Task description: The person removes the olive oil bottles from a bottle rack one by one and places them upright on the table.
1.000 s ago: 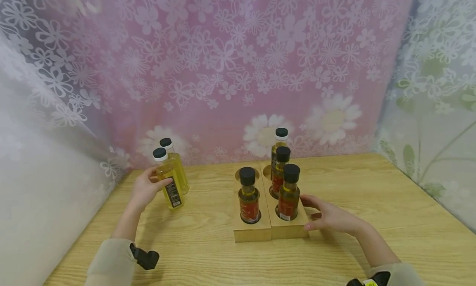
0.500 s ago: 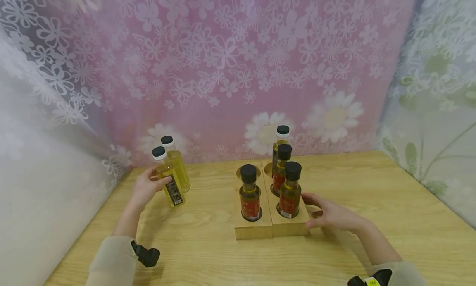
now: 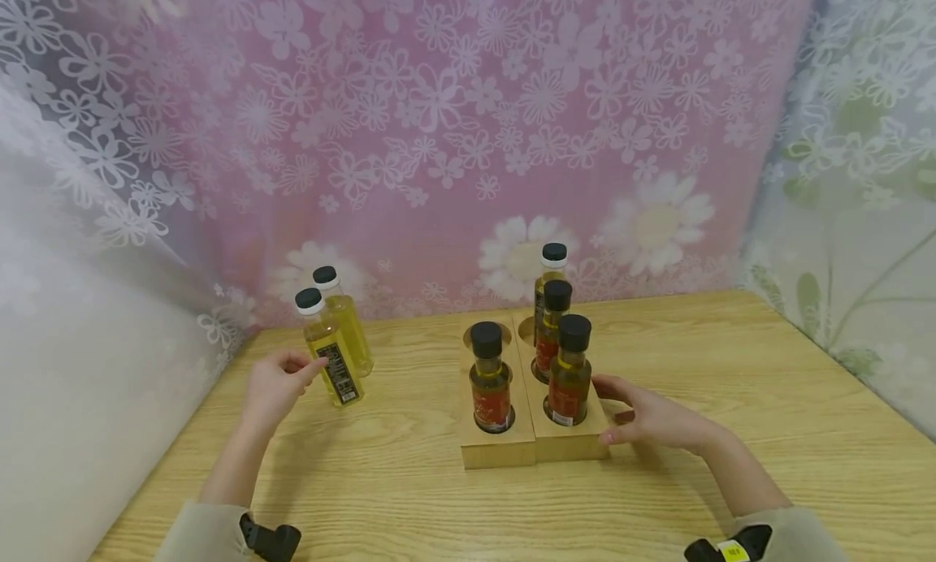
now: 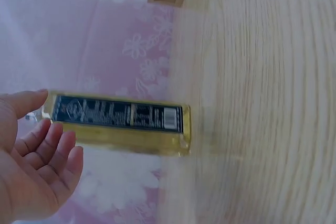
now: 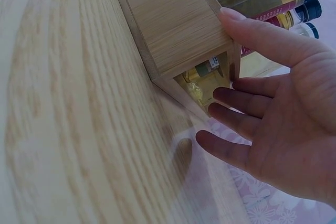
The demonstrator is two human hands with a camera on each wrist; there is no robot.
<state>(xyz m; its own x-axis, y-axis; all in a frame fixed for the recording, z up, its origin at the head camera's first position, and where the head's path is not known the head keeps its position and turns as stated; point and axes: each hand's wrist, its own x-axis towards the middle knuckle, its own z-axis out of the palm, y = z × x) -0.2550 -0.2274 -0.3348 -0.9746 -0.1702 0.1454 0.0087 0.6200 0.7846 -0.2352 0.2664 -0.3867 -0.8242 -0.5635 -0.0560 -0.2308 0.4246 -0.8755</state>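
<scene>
On the left of the head view stands a yellow oil bottle (image 3: pixel 336 371) with a black cap and dark label. My left hand (image 3: pixel 272 391) is at its left side, thumb and fingertips near the label; in the left wrist view the loosely bent fingers (image 4: pixel 50 148) hold nothing. A second yellow oil bottle (image 3: pixel 356 335) stands right behind. My right hand (image 3: pixel 658 420) rests at the right side of the wooden bottle rack (image 3: pixel 499 456), thumb at its front corner, fingers extended along its side. Red-labelled bottles (image 3: pixel 492 399) sit in its holes.
The rack's right block holds two dark-capped red-labelled bottles (image 3: pixel 566 387) and a yellow oil bottle (image 3: pixel 553 261) at the back. A vacant round hole (image 3: pixel 477 336) shows at the left block's rear. A pink floral curtain (image 3: pixel 439 140) hangs behind the wooden table (image 3: pixel 380 497).
My left hand has let go of the front yellow oil bottle and drawn back slightly toward the left and down. The bottle stays standing. My right hand stays at the rack.
</scene>
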